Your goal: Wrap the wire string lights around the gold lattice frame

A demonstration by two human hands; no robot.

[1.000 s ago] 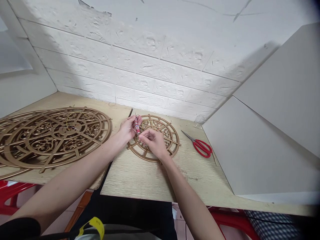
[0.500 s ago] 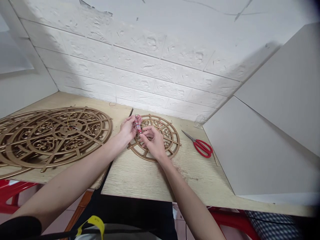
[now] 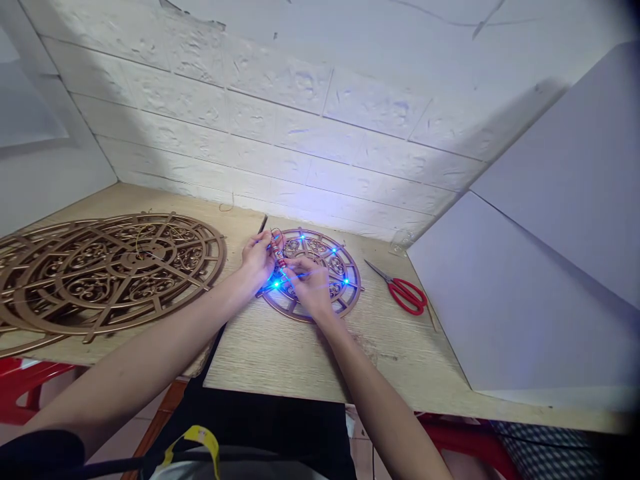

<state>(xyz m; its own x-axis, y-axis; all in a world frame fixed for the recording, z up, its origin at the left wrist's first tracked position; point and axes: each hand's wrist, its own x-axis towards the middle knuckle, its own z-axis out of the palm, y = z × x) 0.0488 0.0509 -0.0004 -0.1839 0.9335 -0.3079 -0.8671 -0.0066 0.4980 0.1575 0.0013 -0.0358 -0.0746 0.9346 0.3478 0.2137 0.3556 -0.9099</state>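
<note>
Fingers of my left hand (image 3: pixel 257 259) close round red-and-silver batteries (image 3: pixel 279 253), which sit end to end in a slanted line with thin wires at their upper end. My right hand (image 3: pixel 311 285) pinches at their lower end; its fingertips hide what it presses there, possibly a wire. Beneath both hands a round gold openwork frame (image 3: pixel 287 311) with scroll patterns lies flat on the table. Several blue lights glow on it, among them one blue light (image 3: pixel 277 285) by my left hand and another blue light (image 3: pixel 347 281) at the right rim.
Larger gold openwork frames (image 3: pixel 155 312) lie stacked at left, a yellow wire (image 3: pixel 173 232) on top. Red-handled scissors (image 3: pixel 407 295) lie at right, near a clear plastic piece (image 3: pixel 401 242). White panels (image 3: pixel 530 300) and a brick-patterned wall (image 3: pixel 280 143) border the table.
Blue lights on the small gold frame have come on, casting a blue glow on the wall. Both hands stay almost in place at the batteries.
</note>
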